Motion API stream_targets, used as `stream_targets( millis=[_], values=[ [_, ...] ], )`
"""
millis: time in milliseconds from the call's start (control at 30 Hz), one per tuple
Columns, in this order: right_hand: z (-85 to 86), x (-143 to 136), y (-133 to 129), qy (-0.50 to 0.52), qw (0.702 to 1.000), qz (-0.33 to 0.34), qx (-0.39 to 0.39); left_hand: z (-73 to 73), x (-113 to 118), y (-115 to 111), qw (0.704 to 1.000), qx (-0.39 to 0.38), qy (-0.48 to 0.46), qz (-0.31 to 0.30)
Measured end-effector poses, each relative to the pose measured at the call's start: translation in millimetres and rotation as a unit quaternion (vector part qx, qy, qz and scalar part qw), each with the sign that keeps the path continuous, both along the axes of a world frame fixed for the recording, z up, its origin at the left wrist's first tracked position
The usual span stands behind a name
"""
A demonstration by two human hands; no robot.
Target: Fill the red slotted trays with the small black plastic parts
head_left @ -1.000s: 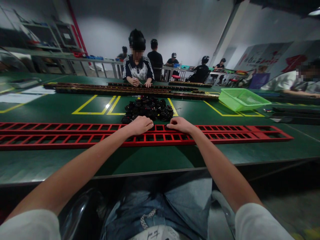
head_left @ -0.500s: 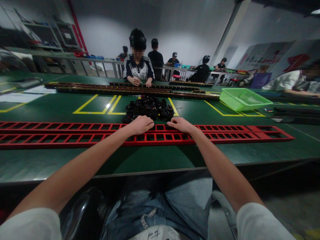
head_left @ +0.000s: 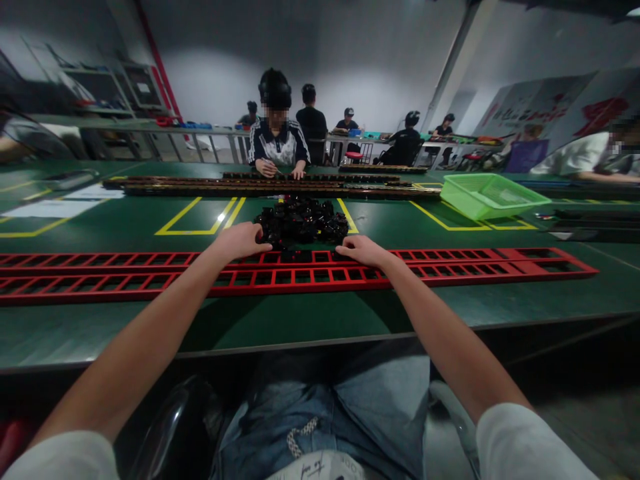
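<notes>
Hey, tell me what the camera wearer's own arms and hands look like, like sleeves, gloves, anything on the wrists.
The left sleeve and right sleeve are short, plain and whitish, ending above the forearms. Forearms are bare. Neither the left hand nor the right hand wears a glove, and no watch or band shows.

Across the near side of the table [head_left: 310, 323], slotted frames [head_left: 300, 289] are lying. Behind them a parts pile [head_left: 305, 221] is sitting, with strips [head_left: 280, 187] stretching beyond it, paper sheets [head_left: 55, 209] lying left and a basket [head_left: 463, 203] resting right.
</notes>
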State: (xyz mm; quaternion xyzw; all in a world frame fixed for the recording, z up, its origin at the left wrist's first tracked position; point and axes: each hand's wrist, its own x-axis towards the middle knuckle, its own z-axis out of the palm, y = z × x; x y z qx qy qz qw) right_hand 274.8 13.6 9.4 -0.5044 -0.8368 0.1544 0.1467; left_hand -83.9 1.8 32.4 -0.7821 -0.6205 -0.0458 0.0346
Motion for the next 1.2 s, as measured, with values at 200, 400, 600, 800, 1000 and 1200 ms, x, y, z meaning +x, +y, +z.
stream_targets(
  millis=[200,400,600,800,1000,1200],
  values=[
    [1.7,0.7,-1.0,0.002,1.000,0.000,-0.002,-11.7,-2.5,7.2,0.999,0.022,-0.026,-0.032],
    [3.0,0.8,-2.0,-0.001,1.000,0.003,-0.003,-20.6,-17.3,17.1,0.990,0.065,-0.084,-0.092],
    [6.3,-1.8,-5.9,-0.011,1.000,0.000,0.008,-9.8,-8.8,10.5,0.964,0.155,-0.151,-0.155],
    [7.6,-0.5,-5.6,-0.015,1.000,0.002,0.000,-7.5,20.7,-6.0,0.937,0.140,-0.211,-0.240],
    [10.6,-17.7,-13.3,0.018,0.994,0.032,0.105,-16.1,35.9,-11.6,0.918,0.157,-0.232,-0.282],
    [9.7,-71.8,-24.1,-0.011,0.970,0.201,0.137,-19.2,40.5,-13.6,0.916,0.177,-0.240,-0.269]
  ],
)
